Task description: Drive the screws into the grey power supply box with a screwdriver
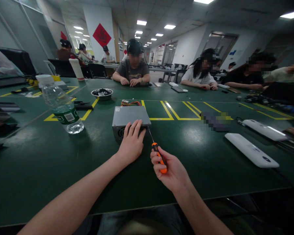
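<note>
A grey metal computer power supply (131, 115) sits on the green table in front of me, its fan grille facing my side and a bundle of coloured wires (131, 103) behind it. My left hand (132, 143) lies over its near top edge, fingers stretched out and spread on the casing. In my right hand (170, 166), the closed fingers hold an orange and black screwdriver (159, 157) by the handle. Its thin shaft points up and away to the near right corner of the power supply. Whether the tip sits in a screw is too small to tell.
Left of the power supply stands a clear water bottle (68, 111). Beyond are a metal bowl (102, 94) of dark parts and a white cup (76, 69). White devices (251, 150) with cables lie at right. Several people sit around; one person (133, 67) faces me.
</note>
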`<state>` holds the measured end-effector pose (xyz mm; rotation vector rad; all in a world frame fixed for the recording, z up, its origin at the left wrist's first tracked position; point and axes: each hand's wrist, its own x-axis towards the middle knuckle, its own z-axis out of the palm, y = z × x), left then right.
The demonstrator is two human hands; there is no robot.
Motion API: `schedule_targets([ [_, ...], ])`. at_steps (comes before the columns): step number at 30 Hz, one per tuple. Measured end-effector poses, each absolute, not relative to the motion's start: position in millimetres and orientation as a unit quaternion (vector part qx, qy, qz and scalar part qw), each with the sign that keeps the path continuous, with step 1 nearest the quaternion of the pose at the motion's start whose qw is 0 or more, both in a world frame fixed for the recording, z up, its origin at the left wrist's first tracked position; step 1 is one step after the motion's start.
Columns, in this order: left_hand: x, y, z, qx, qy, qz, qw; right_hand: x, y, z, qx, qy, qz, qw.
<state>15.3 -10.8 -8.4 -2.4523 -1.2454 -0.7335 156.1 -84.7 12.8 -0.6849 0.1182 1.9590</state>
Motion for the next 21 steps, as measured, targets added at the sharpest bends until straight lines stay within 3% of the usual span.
schedule_targets([
  [8, 15.0, -12.6, -6.4, -0.855, -0.426, -0.261, 0.141, 148.9, -83.9, 7.9, -0.330, -0.008, 0.791, 0.516],
  [21, 14.8, -11.6, -8.7, -0.859, -0.419, -0.253, 0.150, 156.2, -83.1, 6.0, -0.226, 0.064, 0.825, 0.514],
])
